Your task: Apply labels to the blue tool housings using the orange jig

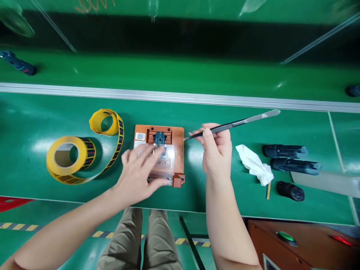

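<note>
An orange fixture block (178, 140) lies on the green bench, with a small dark part (160, 138) seated near its top and a clear plate (168, 160) over its lower half. My left hand (139, 170) hovers flat over the fixture's left side, fingers spread and blurred, holding nothing. My right hand (215, 153) is just right of the fixture and grips long metal tweezers (239, 122), their tips pointing at the fixture's upper right edge.
A yellow roll of label tape (70, 155) with a loose curled strip (107, 122) lies at the left. A crumpled white wipe (254, 164) and three dark cylindrical parts (289, 165) lie at the right. An orange box with a green button (286, 236) is at the lower right.
</note>
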The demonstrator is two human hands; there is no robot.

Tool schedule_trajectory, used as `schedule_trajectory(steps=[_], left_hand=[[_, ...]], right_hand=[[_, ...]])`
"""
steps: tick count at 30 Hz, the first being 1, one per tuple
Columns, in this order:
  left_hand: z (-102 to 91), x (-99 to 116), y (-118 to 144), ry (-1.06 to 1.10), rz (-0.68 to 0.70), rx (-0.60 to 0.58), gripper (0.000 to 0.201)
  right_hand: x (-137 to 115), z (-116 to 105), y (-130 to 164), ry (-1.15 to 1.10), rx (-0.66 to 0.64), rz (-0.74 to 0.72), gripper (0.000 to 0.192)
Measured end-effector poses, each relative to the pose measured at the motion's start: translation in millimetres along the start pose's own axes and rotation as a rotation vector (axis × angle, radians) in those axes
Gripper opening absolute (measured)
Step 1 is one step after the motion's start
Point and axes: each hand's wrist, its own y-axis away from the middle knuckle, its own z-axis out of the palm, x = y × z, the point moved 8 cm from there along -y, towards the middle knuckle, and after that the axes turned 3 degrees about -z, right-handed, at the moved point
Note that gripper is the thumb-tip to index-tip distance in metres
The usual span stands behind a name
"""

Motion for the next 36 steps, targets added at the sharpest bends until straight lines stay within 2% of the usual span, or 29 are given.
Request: schedule_trajectory(steps=[2, 4, 6, 8, 9, 10, 12, 15, 18, 20, 23, 25, 26, 28, 30, 36], left_hand=[[3.1, -18, -5, 0.118, -0.124, 0.033, 0.086], [4.0, -23, -3, 0.204, -0.130, 0.079, 0.085], [-8.4, -11, 12, 0.219, -0.004, 0.248, 0.073], [-25.2, 9, 42, 0.236, 0.182, 0.451, 0.051], [-29.1, 18, 57, 0.262, 0.265, 0.489, 0.038], [-29.5, 27, 71, 0.289, 0.341, 0.482, 0.028], [-22.2, 42, 92, 0.303, 0.458, 0.381, 0.016], [0.8, 48, 112, 0.215, 0.543, 0.199, 0.016], [22.9, 38, 122, 0.194, 0.490, 0.071, 0.025], [25.6, 27, 121, 0.228, 0.396, 0.116, 0.039], [21.9, -2, 104, 0.290, 0.066, 0.272, 0.059], [28.6, -19, 88, 0.361, -0.153, 0.269, 0.064], [33.1, -24, 80, 0.398, -0.215, 0.252, 0.063], [39.2, -27, 69, 0.453, -0.248, 0.239, 0.057], [40.2, -28, 64, 0.467, -0.225, 0.265, 0.052], [42.7, -30, 67, 0.456, -0.174, 0.222, 0.047]], right_hand=[[4, -14, 5, 0.235, 0.000, -0.041, 0.025], [14, -23, 10, 0.498, -0.034, -0.102, 0.030], [28, -26, 15, 0.719, -0.092, -0.175, 0.035], [45, -25, 18, 0.871, -0.146, -0.238, 0.039], [53, -25, 18, 0.926, -0.169, -0.260, 0.040], [60, -24, 18, 0.970, -0.184, -0.280, 0.040], [70, -24, 15, 1.017, -0.201, -0.303, 0.041], [68, -27, 11, 1.024, -0.161, -0.316, 0.045], [45, -20, 17, 0.951, -0.149, -0.356, 0.054], [28, 1, 28, 0.835, -0.301, -0.417, 0.049], [16, 39, 50, 0.671, -0.632, -0.478, 0.044], [18, 53, 57, 0.630, -0.743, -0.472, 0.045], [21, 56, 57, 0.620, -0.765, -0.469, 0.045], [27, 58, 57, 0.600, -0.783, -0.476, 0.045], [30, 56, 56, 0.576, -0.793, -0.497, 0.045], [28, 61, 41, 0.593, -0.799, -0.485, 0.044]])
